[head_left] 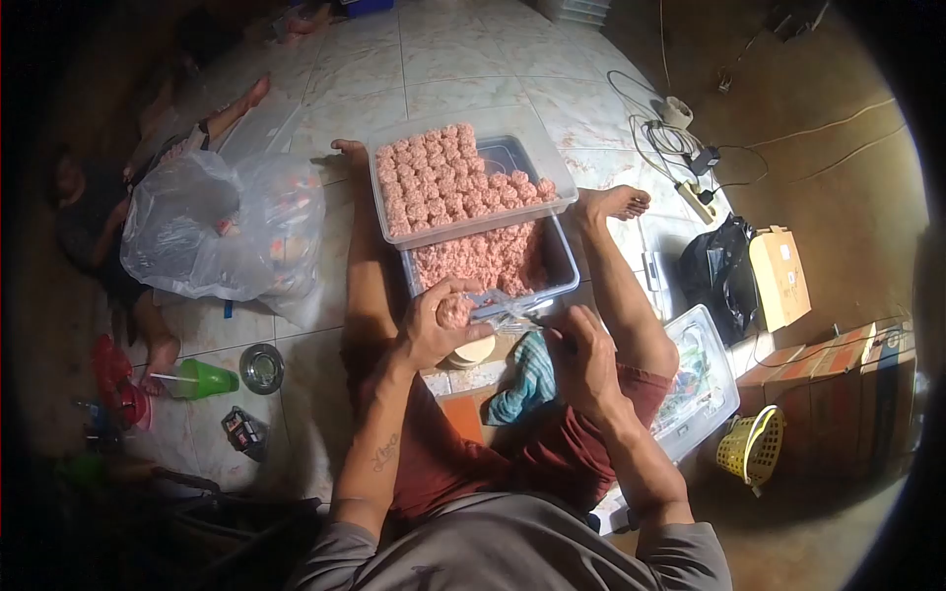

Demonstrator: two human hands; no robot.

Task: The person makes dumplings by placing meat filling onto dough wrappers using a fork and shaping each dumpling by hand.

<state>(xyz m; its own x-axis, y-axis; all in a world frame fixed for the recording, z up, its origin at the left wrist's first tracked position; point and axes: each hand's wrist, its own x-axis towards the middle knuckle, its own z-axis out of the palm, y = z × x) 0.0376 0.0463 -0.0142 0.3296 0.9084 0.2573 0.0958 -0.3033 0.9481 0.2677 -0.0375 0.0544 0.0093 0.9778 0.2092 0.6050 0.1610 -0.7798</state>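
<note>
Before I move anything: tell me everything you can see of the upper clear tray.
The upper clear tray is rectangular, shallow and looks like plastic. It holds rows of bumpy pink balls, with a gap at its far right. It sits slightly askew and appears to rest on the bluish tub, leaving that tub's near part uncovered.

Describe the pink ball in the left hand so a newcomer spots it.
Between the person's legs, a clear upper bin partly covers a lower bin. At the lower bin's near edge, the left hand holds the pink ball. Its lookalikes sit in rows in the upper bin; this one alone is in a hand.
</note>
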